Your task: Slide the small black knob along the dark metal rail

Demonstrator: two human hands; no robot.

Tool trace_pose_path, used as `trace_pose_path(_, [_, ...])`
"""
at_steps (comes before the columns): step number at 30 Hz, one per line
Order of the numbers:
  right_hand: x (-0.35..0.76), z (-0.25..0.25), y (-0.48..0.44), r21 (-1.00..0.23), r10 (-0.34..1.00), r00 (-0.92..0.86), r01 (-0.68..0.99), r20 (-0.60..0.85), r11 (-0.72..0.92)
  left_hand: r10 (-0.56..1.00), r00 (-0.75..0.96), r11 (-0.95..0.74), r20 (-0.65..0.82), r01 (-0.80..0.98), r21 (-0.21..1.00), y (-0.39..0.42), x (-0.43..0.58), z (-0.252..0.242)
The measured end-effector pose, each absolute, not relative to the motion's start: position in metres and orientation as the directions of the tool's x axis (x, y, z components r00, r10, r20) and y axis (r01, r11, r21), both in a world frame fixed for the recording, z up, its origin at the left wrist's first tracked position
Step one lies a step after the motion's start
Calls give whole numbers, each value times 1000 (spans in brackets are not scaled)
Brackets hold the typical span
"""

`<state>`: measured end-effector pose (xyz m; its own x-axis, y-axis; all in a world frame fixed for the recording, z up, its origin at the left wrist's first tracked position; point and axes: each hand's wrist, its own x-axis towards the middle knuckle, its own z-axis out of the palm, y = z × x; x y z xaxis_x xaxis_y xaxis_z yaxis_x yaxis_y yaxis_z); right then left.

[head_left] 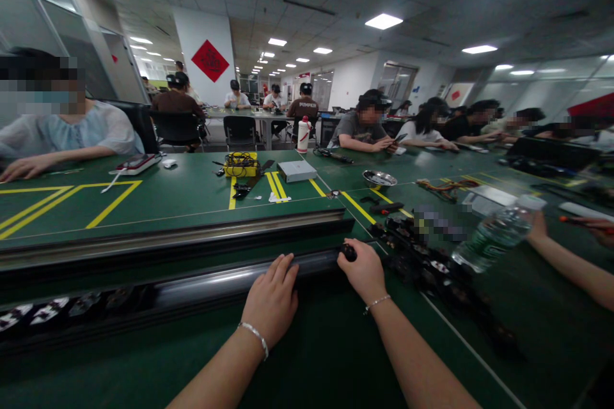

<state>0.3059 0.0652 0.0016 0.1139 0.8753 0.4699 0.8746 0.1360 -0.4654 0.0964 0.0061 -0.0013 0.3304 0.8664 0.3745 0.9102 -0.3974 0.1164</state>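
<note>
A long black channel-shaped rail (211, 282) lies across the green table in front of me, with several round discs (86, 305) seated along its left part. My left hand (272, 297) rests flat on the smooth middle of the rail, fingers stretched out. At the rail's right end my right hand (364, 271) is closed on a small round black part (349, 252). Whether that part touches the rail I cannot tell. A second long rail (192, 235) with a metallic strip lies just beyond, roughly parallel.
Dark jointed parts (441, 268) lie right of my hands, near a water bottle (499, 236) and another person's hand (538, 230). Farther back are a metal bowl (379, 179), a grey box (297, 171) and a yellow box (241, 165) with cables. Co-workers sit around the tables.
</note>
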Motion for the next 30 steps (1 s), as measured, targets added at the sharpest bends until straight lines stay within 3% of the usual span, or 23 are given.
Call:
trace_pose_path(14, [308, 1, 66, -491, 873, 119, 858, 474, 150, 856, 336, -403, 393, 910, 100, 6, 96, -2])
trace_pose_path(30, [316, -3, 69, -419, 867, 78, 894, 492, 158, 853, 335, -400, 399, 912, 90, 6, 96, -2])
